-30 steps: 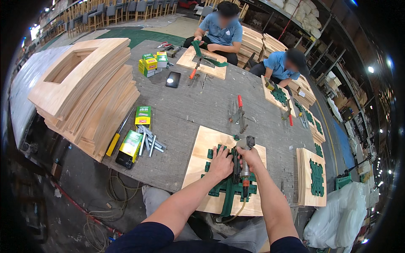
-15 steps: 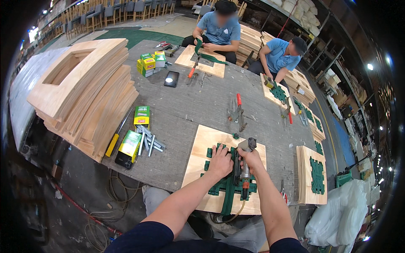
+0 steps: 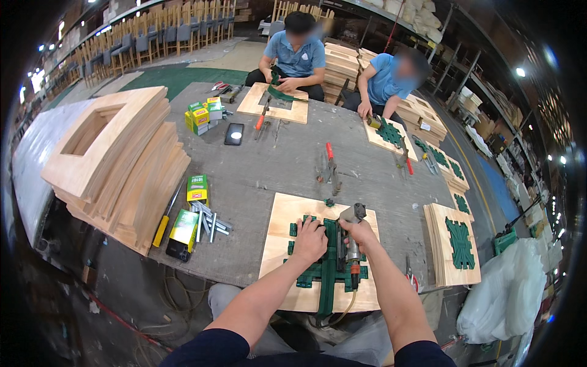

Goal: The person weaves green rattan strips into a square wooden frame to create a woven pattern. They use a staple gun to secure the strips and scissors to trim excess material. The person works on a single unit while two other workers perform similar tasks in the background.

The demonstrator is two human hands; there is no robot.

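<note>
On a grey desk [image 3: 257,168], a tall stack of frames [image 3: 122,156] stands left of the nearest wooden board [image 3: 282,211]. Green straps [image 3: 327,287] cross the board; over them the right hand [image 3: 361,235] grips a staple gun [image 3: 353,251], the left hand [image 3: 311,240] rests, grip unclear. Beyond the board, a red-handled tool [image 3: 334,173]; left, metal strips [image 3: 212,220].

webbing [image 3: 328,287] on panel [image 3: 280,226] on table [image 3: 275,165]

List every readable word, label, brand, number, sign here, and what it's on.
Green-and-yellow box beyond the metal strips: lettering and digits readable, not copied here.
Box by the near black phone: print, blurred.
Far boxes: print too small.
Co-worker's shirt badge: too small to read.
</note>
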